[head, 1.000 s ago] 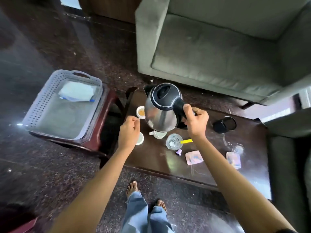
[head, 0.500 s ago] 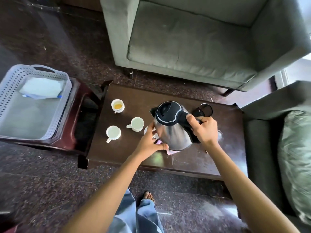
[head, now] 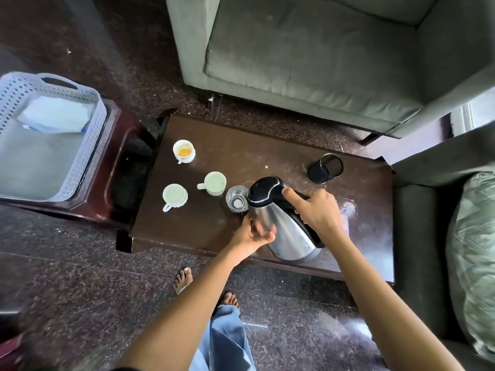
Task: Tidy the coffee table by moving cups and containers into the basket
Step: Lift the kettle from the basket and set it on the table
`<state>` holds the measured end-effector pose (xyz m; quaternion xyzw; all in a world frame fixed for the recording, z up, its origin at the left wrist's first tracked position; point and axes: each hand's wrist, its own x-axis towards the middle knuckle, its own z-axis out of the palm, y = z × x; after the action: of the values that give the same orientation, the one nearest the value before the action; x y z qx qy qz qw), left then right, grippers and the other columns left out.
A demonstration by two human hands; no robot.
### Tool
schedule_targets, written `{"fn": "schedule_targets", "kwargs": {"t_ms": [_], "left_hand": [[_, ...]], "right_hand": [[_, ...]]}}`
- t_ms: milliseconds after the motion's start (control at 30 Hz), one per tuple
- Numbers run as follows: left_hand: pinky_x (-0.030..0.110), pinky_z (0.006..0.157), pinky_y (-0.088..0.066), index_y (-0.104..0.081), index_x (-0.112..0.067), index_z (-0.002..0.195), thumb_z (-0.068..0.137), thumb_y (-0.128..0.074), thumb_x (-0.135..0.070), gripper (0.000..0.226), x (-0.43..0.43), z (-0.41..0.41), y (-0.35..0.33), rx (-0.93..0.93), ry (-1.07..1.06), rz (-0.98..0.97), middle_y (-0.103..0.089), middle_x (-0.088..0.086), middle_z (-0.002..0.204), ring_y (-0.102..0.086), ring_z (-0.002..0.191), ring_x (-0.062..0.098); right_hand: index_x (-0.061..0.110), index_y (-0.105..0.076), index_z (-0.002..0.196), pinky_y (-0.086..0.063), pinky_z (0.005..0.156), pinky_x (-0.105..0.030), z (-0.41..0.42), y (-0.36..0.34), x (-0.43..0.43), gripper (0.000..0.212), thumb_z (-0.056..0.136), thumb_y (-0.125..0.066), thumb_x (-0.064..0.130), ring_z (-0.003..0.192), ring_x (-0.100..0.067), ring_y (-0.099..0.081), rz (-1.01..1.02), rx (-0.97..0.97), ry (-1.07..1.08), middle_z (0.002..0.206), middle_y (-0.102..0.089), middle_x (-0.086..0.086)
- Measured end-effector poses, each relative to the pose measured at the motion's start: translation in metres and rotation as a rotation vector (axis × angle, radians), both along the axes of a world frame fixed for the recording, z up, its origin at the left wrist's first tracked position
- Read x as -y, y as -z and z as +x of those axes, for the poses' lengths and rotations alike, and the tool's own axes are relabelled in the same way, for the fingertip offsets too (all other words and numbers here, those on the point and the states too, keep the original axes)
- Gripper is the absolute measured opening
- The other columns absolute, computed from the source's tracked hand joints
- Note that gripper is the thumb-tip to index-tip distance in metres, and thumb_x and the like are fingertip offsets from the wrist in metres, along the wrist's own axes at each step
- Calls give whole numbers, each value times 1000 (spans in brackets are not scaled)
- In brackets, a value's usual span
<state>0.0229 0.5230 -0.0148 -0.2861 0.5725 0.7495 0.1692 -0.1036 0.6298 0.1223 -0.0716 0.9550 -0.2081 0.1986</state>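
Brushed steel kettle [head: 284,231] with glossy black plastic lid, glossy dark wooden table [head: 267,151], perforated plastic basket [head: 88,145]

Three white cups [head: 184,152] [head: 215,182] [head: 174,195], two clear glasses [head: 236,201] [head: 347,207], one steel kettle [head: 284,231], one black mesh holder [head: 325,169], one perforated basket [head: 88,145], one white packet [head: 53,115].
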Motion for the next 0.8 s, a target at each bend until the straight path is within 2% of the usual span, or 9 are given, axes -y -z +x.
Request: {"fn": "schedule_targets", "kwargs": {"t_ms": [67,133,233,267,333,400,500,633,800], "left_hand": [[17,88,-49,-38,-17,128,45,-78,-73,108,-2,3,1,24,-1,-6,-61,-1,120,-59,114,10],[12,80,-50,-40,-13,124,59,-77,-63,90,-5,4,-4,34,11,-28,-61,-4,109,-60,107,10],[25,87,-52,-44,-1,127,82,-71,-35,62,-10,5,-1,81,-60,-135,-61,-1,99,-63,98,24],[31,90,-53,-48,-3,123,85,-69,-30,52,-10,6,1,96,-60,-122,-61,-1,96,-64,96,24],[27,87,-52,-50,-15,110,88,-67,-23,29,-11,8,1,116,-57,31,-61,-2,97,-62,96,15],[26,91,-47,-49,-23,112,87,-69,-28,32,-9,10,2,122,-52,103,-62,-5,105,-58,106,10],[32,102,-43,-45,-17,127,81,-70,-43,58,-8,13,3,120,-21,112,-60,-10,113,-54,111,4],[34,103,-43,-48,-28,103,63,-70,-60,56,-8,13,3,120,-16,98,-62,-9,111,-55,110,4],[41,105,-44,-51,-32,101,53,-68,-72,64,-5,15,5,91,-32,38,-62,-8,104,-56,113,14]], "right_hand": [[-2,-61,56,-55,61,-42,1,3,1,76,72,-55,71,55,-31,-63,6,12,-18,53,-63,-13],[-2,-63,56,-56,63,-44,0,4,3,77,70,-54,73,54,-29,-63,6,29,-35,52,-64,-13],[0,-66,55,-57,66,-42,-1,0,7,75,72,-56,72,54,-26,-65,1,69,-59,49,-65,-10],[0,-66,55,-57,67,-42,-1,-1,9,74,74,-56,71,54,-25,-65,0,80,-66,48,-65,-9],[-1,-66,55,-58,68,-40,0,-1,13,74,76,-57,69,53,-23,-65,0,87,-80,46,-64,-8],[-2,-67,56,-58,69,-41,0,-1,16,73,76,-57,68,53,-23,-66,8,84,-90,46,-65,-8],[0,-67,56,-58,70,-41,0,-1,19,75,75,-53,71,55,-25,-66,31,88,-118,48,-65,-8],[2,-67,57,-58,70,-41,0,-2,23,74,74,-52,72,57,-26,-66,58,96,-119,51,-66,-9],[2,-67,55,-58,72,-40,3,-6,26,71,75,-56,68,56,-24,-67,18,128,-82,49,-66,-7]]}}
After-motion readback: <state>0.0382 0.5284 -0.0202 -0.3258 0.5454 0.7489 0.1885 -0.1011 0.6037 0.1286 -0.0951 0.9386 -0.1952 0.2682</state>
